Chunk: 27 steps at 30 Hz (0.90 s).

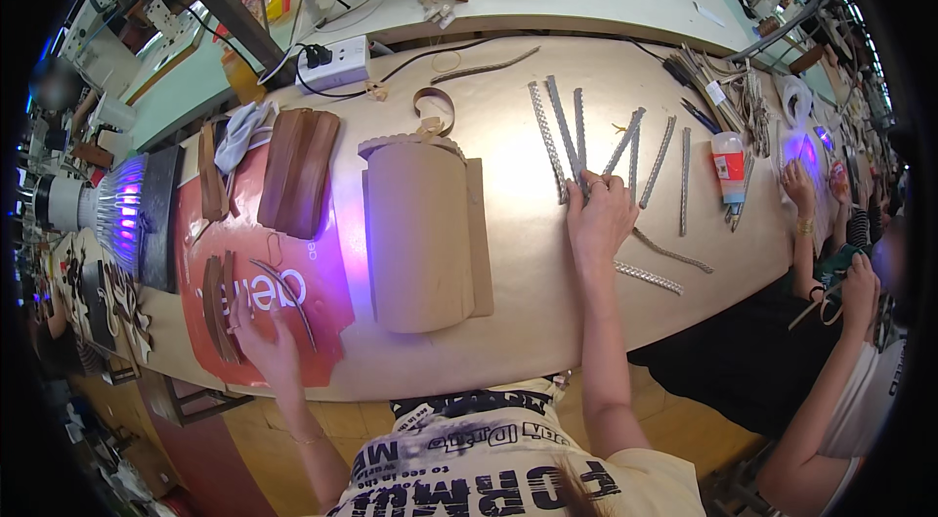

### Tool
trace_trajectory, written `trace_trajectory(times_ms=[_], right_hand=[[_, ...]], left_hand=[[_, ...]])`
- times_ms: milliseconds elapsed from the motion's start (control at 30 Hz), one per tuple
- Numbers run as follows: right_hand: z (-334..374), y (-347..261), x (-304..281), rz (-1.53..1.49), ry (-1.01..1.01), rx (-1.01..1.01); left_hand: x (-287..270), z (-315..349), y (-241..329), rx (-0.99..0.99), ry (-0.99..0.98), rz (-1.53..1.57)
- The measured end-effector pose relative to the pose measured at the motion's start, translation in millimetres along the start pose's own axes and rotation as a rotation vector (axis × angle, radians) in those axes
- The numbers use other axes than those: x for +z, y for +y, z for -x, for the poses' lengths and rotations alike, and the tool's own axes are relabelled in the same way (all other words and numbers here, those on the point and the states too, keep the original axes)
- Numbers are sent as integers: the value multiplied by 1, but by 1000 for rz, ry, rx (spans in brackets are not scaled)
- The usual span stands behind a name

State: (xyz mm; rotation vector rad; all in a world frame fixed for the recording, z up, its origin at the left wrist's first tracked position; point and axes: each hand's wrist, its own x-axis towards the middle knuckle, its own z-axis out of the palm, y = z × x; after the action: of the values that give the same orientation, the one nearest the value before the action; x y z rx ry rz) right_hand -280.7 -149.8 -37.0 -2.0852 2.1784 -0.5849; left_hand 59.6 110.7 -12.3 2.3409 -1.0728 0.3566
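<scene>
My left hand [262, 336] hovers low over a red plastic sheet [337, 361], its fingers apart, beside a few narrow brown strips [215, 307]. A thin curved strip [293, 307] lies just past its fingertips. On the right, my right hand [601, 219] reaches onto the table with bent fingers closed at the near ends of several grey braided strips [559, 116] that fan out away from me. The fingers partly hide those ends. More braided strips, such as a straight one [685, 180], lie to the right. A pale braided strip [648, 278] is under the forearm's right side.
Between my hands stands a tan rounded block [420, 234]. Behind the left hand are stacked brown strips [298, 170]; a lamp [119, 204] glows purple farther left. A white-and-red bottle [729, 170] stands at right, near a co-worker's hands [860, 292]. A power strip [337, 63] sits at the back.
</scene>
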Motion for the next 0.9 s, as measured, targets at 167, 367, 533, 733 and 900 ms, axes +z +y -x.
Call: trace_trajectory(times_ms=[167, 367, 533, 733, 900], right_hand=[[0, -1, 3, -62, 37, 40], [8, -8, -16, -104, 363, -162], [50, -26, -60, -253, 486, -580], [82, -49, -72, -362, 316, -898], [82, -53, -76, -599, 213, -937]], left_hand=[[-15, -13, 74, 23, 16, 261], [-27, -7, 162, 308, -600, 953], [6, -19, 219, -394, -1143, 1484], [16, -42, 210, -458, -967, 1461], [10, -44, 194, -482, -969, 1387]])
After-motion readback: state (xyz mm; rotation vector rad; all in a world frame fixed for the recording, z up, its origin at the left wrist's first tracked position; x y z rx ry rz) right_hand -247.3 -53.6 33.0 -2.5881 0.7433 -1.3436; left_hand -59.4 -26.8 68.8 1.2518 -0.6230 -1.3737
